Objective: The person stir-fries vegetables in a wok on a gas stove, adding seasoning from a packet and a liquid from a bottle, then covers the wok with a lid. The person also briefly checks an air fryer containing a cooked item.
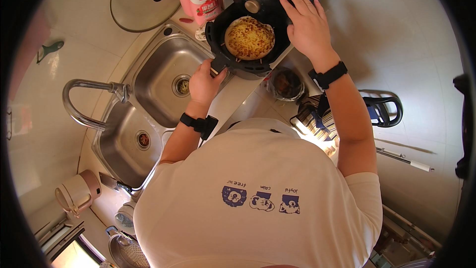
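Note:
A black air fryer [277, 5] stands at the top centre, its basket [240, 70] pulled out towards me. Inside the basket lies a round flatbread or small pizza [250, 38] with a browned, yellow shredded topping. My left hand [205, 83] is closed around the basket's handle, thumb on one side and fingers on the other. My right hand [308, 24] lies flat with spread fingers against the front upper side of the air fryer body and grasps nothing. A black strap device sits on each wrist.
Left of the basket is a double steel sink [160, 57] with a curved faucet [87, 82]. Pink-capped detergent bottles [203, 0] and a glass lid [143, 0] are beyond it. A knife [115, 183] lies near the sink's lower corner. A lined bin [285, 85] stands below the counter edge.

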The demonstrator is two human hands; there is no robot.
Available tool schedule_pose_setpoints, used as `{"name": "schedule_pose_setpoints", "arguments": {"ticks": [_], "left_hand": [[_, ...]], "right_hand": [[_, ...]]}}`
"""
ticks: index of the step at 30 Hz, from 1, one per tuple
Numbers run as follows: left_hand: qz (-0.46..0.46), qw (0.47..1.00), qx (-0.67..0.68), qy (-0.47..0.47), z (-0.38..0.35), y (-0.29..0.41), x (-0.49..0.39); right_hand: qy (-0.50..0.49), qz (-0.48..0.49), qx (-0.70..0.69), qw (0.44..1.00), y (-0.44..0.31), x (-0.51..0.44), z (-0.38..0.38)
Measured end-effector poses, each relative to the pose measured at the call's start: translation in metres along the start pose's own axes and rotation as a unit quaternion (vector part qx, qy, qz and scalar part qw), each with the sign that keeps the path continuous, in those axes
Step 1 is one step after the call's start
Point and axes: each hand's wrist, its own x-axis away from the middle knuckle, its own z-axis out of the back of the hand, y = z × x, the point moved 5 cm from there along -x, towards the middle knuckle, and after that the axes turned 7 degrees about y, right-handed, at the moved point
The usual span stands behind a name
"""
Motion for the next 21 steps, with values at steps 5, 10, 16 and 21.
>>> {"name": "schedule_pose_setpoints", "arguments": {"ticks": [5, 10, 16, 21], "left_hand": [[-0.001, 1.000, 0.006, 0.006, 0.001, 0.004, 0.000], [-0.003, 1.000, 0.021, 0.017, 0.002, 0.004, -0.001], [-0.002, 1.000, 0.015, 0.017, 0.001, 0.004, 0.001], [0.003, 1.000, 0.004, 0.007, 0.001, 0.006, 0.002]], "right_hand": [[0.009, -0.011, -0.030, 0.999, 0.008, -0.002, 0.002], [0.125, -0.090, -0.143, 0.978, 0.051, -0.018, 0.002], [0.100, -0.126, -0.072, 0.984, 0.090, -0.022, -0.016], [0.086, -0.154, -0.134, 0.975, 0.094, -0.020, -0.018]]}}
